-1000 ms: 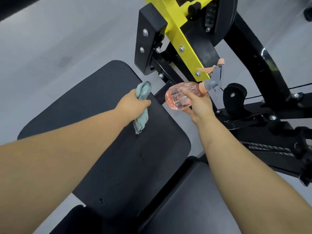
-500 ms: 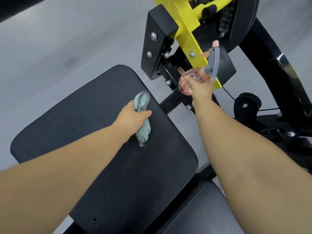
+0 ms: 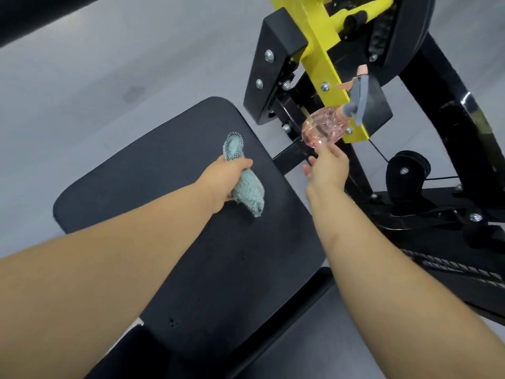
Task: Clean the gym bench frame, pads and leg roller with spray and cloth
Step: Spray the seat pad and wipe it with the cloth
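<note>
My left hand point(image 3: 224, 179) grips a bunched teal cloth point(image 3: 250, 192) and presses it on the black bench pad point(image 3: 164, 165) near its far right corner. One end of the cloth sticks up past my fist. The pink spray bottle point(image 3: 325, 127) with its grey trigger head sits tilted against the yellow frame arm point(image 3: 322, 50) and the black bracket behind it. My right hand point(image 3: 328, 170) is just below the bottle. Its fingers are spread and only the fingertips touch the bottle's base.
A second black pad point(image 3: 314, 337) lies at the bottom right. To the right stand the black machine frame point(image 3: 451, 127), a pulley wheel point(image 3: 407, 170) with a thin cable, and a ribbed foot plate point(image 3: 451, 266). Grey floor point(image 3: 109, 64) surrounds the bench on the left.
My right hand held the bottle, lifted it to the yellow arm, then slid down off it to its base. My left hand has dragged the cloth slightly nearer across the pad.
</note>
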`<state>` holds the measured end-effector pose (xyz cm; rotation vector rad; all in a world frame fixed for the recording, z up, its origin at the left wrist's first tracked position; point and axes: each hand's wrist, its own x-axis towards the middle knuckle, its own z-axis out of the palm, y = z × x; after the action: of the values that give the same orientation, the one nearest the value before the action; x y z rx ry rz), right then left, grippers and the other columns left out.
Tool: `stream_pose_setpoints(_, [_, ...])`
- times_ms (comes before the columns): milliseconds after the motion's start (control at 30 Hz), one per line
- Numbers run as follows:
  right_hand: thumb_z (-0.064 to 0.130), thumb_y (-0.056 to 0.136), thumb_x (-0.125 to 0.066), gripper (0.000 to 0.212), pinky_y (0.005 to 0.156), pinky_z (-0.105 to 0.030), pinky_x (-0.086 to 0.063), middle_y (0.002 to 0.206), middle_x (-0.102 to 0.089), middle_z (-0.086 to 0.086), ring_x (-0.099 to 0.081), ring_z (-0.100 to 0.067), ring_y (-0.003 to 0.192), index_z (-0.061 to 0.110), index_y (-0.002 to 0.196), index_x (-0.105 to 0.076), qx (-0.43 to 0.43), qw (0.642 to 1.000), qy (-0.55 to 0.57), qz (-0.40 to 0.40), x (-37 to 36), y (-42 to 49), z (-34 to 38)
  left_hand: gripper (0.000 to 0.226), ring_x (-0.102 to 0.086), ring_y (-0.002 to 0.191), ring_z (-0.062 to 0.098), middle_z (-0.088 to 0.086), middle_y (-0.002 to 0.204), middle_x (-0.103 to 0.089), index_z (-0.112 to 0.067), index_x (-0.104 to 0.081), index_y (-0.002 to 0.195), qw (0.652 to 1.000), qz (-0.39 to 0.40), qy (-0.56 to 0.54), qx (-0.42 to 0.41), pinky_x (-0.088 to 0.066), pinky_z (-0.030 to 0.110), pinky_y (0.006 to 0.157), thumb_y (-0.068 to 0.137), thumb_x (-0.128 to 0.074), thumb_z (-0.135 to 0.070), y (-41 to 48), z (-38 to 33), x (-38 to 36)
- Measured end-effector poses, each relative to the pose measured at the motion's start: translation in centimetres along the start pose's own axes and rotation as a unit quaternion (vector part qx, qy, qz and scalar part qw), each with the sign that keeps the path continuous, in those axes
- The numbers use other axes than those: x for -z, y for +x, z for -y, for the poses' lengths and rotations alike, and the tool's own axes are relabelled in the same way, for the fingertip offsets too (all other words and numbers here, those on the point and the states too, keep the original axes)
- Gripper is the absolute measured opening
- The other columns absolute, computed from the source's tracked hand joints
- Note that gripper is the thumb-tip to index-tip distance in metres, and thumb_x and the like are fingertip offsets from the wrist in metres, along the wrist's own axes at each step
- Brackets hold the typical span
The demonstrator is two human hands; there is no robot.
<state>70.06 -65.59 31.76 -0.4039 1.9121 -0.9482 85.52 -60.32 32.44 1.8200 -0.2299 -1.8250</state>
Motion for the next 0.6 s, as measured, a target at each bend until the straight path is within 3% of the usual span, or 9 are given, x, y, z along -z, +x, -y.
stream_pose_setpoints(67, [0.024,0.092,-0.056,0.025,0.078,-0.030,-0.051,0.103,-0.058,0.003,-0.056,-0.010,0.088,0.021,0.117,-0.052,-0.042,0.989,-0.064,0.126,-0.3,-3.9,-1.1,0.019,-0.064,0.083,0.017,0.002,0.096,-0.063,-0.012,-0.057,0.110,0.992,0.043,-0.118,0.028,-0.054,0.032,0.076,0.091,-0.053,-0.016,-0.6,-0.1,1.0])
stream_pose_setpoints(133, [0.038,0.092,-0.056,0.039,0.082,-0.035,-0.053,0.119,-0.060,0.003,-0.062,-0.015,0.100,0.021,0.126,-0.048,-0.099,0.951,-0.092,0.278,-1.0,-7.0,-1.8,0.021,-0.064,0.093,0.021,0.005,0.103,-0.065,-0.008,-0.061,0.108,0.975,0.076,-0.208,0.019,-0.052,0.037,0.086,0.092,-0.048,-0.013,-1.1,0.1,2.4])
stream_pose_setpoints(233, [0.033,0.093,-0.056,0.029,0.080,-0.036,-0.056,0.113,-0.069,-0.002,-0.067,-0.018,0.101,0.018,0.118,-0.060,-0.150,0.898,-0.090,0.405,-1.9,-9.7,-2.5,0.026,-0.063,0.101,0.024,0.009,0.107,-0.066,-0.008,-0.061,0.114,0.974,0.077,-0.213,-0.010,-0.048,0.039,0.097,0.092,-0.047,-0.015,-1.8,0.6,4.3])
stream_pose_setpoints(300, [0.022,0.090,-0.061,0.019,0.080,-0.035,-0.056,0.106,-0.071,-0.003,-0.068,-0.018,0.096,0.019,0.109,-0.064,-0.110,0.902,-0.098,0.406,-2.4,-10.7,-2.8,0.027,-0.064,0.103,0.022,0.007,0.112,-0.066,-0.011,-0.061,0.117,0.983,0.067,-0.167,-0.035,-0.048,0.037,0.098,0.093,-0.051,-0.022,-2.5,0.9,5.8])
stream_pose_setpoints(433, [0.006,0.080,-0.071,0.029,0.083,-0.036,-0.056,0.109,-0.068,-0.005,-0.068,-0.019,0.097,0.020,0.104,-0.061,0.030,0.935,-0.136,0.325,-3.2,-12.2,-3.8,0.038,-0.066,0.099,0.017,-0.002,0.112,-0.066,-0.023,-0.051,0.126,0.992,0.065,-0.069,-0.082,-0.051,0.035,0.091,0.089,-0.062,-0.027,-3.7,2.4,10.1])
stream_pose_setpoints(533, [0.008,0.079,-0.073,0.027,0.083,-0.036,-0.055,0.111,-0.066,-0.004,-0.066,-0.018,0.099,0.022,0.099,-0.061,0.067,0.943,-0.128,0.301,-3.7,-14.1,-4.5,0.041,-0.064,0.090,0.012,-0.005,0.103,-0.065,-0.028,-0.048,0.125,0.991,-0.031,-0.047,-0.124,-0.052,0.031,0.086,0.087,-0.063,-0.022,-4.8,3.3,12.3])
stream_pose_setpoints(600, [0.009,0.079,-0.073,0.026,0.078,-0.030,-0.056,0.108,-0.066,-0.003,-0.067,-0.015,0.094,0.021,0.099,-0.060,0.084,0.943,-0.116,0.301,-4.2,-15.9,-5.0,0.032,-0.062,0.089,0.008,-0.008,0.102,-0.064,-0.031,-0.053,0.116,0.978,-0.107,-0.024,-0.176,-0.052,0.031,0.086,0.088,-0.060,-0.018,-5.5,3.8,13.4])
